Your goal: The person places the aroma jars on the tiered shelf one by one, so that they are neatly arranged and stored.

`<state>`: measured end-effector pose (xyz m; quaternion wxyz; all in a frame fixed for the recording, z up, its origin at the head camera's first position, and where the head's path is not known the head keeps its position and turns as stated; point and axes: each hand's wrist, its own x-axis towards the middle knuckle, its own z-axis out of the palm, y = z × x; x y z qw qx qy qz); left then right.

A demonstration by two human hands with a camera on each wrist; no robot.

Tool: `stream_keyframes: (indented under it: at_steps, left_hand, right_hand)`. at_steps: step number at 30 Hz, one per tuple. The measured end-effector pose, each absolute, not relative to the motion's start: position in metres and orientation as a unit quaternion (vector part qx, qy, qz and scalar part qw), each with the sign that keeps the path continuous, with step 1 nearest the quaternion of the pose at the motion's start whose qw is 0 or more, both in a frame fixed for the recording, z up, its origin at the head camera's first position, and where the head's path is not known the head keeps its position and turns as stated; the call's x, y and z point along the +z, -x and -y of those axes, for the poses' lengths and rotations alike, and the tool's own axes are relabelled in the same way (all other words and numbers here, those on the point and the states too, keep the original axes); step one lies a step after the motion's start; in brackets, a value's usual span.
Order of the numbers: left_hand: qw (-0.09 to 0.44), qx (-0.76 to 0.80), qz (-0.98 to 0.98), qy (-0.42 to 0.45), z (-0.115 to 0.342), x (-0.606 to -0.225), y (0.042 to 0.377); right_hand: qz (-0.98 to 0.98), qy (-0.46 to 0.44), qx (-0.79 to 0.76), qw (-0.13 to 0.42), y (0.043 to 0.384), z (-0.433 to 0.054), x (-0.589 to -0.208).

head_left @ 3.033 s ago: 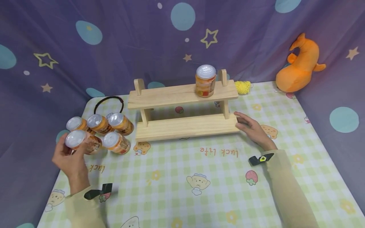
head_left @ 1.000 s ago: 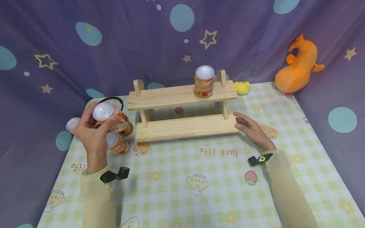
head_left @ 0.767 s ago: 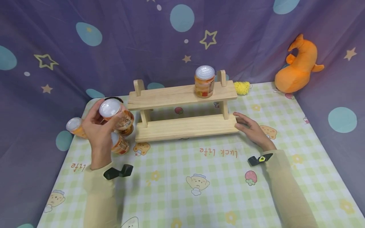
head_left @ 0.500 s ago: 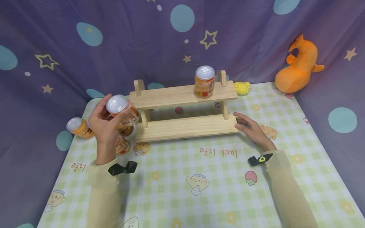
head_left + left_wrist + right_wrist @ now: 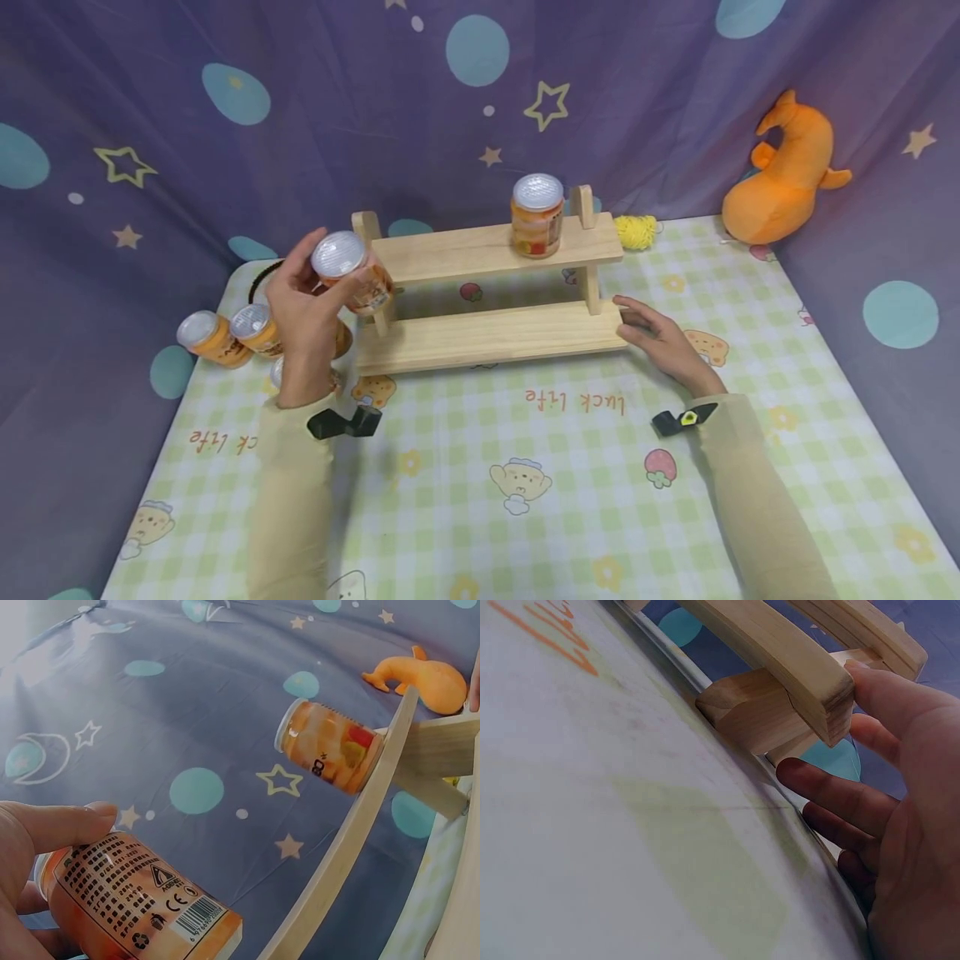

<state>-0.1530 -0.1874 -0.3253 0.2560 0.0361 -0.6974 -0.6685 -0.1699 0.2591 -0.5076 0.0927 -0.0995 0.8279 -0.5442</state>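
Observation:
My left hand (image 5: 303, 321) grips an orange-labelled can (image 5: 358, 279) with a clear ribbed lid, held tilted in the air at the left end of a two-tier wooden shelf (image 5: 491, 336). Its barcode and printed label face the left wrist camera. On the upper tier, near the right end, stands a matching can (image 5: 537, 221). My right hand (image 5: 667, 342) touches the right end of the lower board, its thumb against the board's corner and the other fingers loosely extended in the right wrist view.
Several similar cans, such as the leftmost can (image 5: 217, 340), stand on the left, partly hidden by my left hand. A dark braided loop (image 5: 260, 279) lies behind them. Yellow yarn (image 5: 636, 232) and an orange plush toy (image 5: 783, 183) are at the back right.
My left hand has lifted the can from the group on the left and carried it right and away from me, toward the shelf's left end. My right hand has stayed at the lower board.

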Motion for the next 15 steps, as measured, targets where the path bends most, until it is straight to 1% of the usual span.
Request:
stream_keyframes:
  at_steps: [6, 15]
  left_hand:
    - [0.247, -0.679, 0.691, -0.011, 0.177, -0.33, 0.163]
    - [0.237, -0.678, 0.695, -0.001, 0.164, -0.333, 0.177]
  right_hand:
    - [-0.83, 0.096, -0.541, 0.099, 0.17, -0.258, -0.508]
    - [-0.83, 0.099, -0.54, 0.097, 0.17, -0.258, -0.507]
